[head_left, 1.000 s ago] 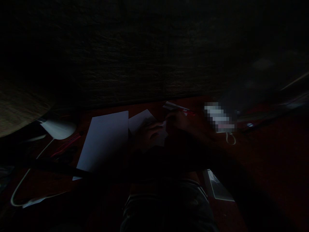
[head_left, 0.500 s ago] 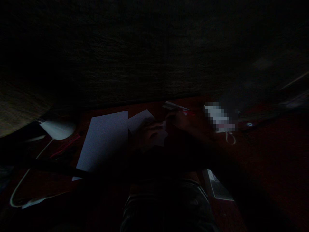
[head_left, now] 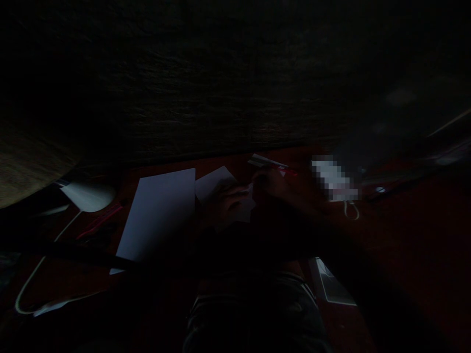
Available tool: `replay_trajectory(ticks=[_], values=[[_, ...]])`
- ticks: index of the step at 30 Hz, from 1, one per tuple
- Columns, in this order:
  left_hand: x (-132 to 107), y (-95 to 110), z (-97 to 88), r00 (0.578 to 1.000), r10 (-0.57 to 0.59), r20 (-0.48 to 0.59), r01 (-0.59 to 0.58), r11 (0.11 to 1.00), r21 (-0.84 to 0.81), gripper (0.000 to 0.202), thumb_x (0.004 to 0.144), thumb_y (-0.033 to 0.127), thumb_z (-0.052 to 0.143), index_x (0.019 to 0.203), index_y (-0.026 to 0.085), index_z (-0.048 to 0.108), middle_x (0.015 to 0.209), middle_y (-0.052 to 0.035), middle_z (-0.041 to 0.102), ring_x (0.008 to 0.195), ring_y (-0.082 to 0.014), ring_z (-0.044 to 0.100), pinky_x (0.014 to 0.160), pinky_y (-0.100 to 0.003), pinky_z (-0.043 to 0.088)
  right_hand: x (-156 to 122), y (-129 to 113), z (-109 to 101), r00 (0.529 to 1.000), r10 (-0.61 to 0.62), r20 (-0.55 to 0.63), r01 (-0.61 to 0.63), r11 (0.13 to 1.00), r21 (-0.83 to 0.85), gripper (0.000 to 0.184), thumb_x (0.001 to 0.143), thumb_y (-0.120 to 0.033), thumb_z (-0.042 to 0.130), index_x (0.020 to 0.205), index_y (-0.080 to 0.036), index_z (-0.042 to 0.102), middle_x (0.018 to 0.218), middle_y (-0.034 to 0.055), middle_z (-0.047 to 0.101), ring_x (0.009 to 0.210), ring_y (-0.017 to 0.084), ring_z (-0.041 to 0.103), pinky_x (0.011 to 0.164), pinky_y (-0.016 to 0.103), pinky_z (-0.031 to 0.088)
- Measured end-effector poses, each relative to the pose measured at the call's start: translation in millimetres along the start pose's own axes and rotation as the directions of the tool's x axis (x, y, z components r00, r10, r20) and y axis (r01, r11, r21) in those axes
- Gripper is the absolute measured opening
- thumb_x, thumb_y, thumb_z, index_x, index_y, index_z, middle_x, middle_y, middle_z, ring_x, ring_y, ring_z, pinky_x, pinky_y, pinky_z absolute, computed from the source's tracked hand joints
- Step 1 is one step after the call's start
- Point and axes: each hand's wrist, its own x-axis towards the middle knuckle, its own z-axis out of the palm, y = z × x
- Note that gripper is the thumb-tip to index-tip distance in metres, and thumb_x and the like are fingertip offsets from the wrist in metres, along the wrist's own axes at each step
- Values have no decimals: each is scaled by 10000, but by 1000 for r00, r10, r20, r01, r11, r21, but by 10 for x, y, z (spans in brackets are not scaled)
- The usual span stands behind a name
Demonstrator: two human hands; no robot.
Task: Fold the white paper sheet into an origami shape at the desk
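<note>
The scene is very dark. My left hand lies on a smaller white sheet of paper, its fingers stretched toward the right. At that sheet's right edge, my right hand is closed, its fingertips pressed together. Darkness hides whatever is between them. Just beyond the right hand lies a pale flat strip, with a thin red item at its right end; I cannot tell what kind. A larger white sheet lies to the left of my left hand.
A white, rounded object with a pale cable stands far left, near a red strip-like item. A blurred-out pale object with a loop lies right. A framed flat item sits lower right. A dark wall rises behind.
</note>
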Motion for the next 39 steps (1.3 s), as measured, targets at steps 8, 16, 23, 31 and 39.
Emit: replay_trajectory(ticks=[8,16,23,31,39], values=[[3,8,8,1000,-8,-10,8,1000,-26,402,1027,238,554,1415,245,658,1562,-113,564,1438,-317,517,1207,-567,379,7,-6,35,999,48,-15,-49,998,-44,287,807,-20,626,883,-219,818,988,53,827,903,222,763,854,326,591],[20,71,-46,999,-42,15,42,999,2,387,1030,242,548,1397,234,671,1557,-115,568,1426,-315,534,1211,-561,375,41,-36,57,992,122,-34,-125,989,-82,253,832,-37,645,891,-205,824,972,72,833,889,233,777,811,319,592],[17,51,-28,999,-39,0,39,999,-1,399,1019,252,557,1402,241,671,1547,-115,575,1404,-322,545,1197,-562,394,78,-22,84,989,137,-61,-143,984,-104,213,834,-85,676,848,-236,826,931,46,834,871,235,783,790,310,600],[20,68,-33,999,-36,0,36,999,-5,375,1022,239,544,1375,225,672,1520,-114,595,1406,-305,537,1195,-551,380,87,-19,79,991,127,-48,-131,988,-88,263,800,-39,648,840,-231,824,956,42,835,893,239,778,838,324,603],[37,74,-15,999,-44,5,44,999,18,381,996,220,554,1358,211,671,1516,-122,591,1394,-322,536,1172,-554,398,64,-29,24,989,148,-31,-148,989,-28,192,883,-122,651,885,-220,817,969,53,828,908,227,766,842,313,585]])
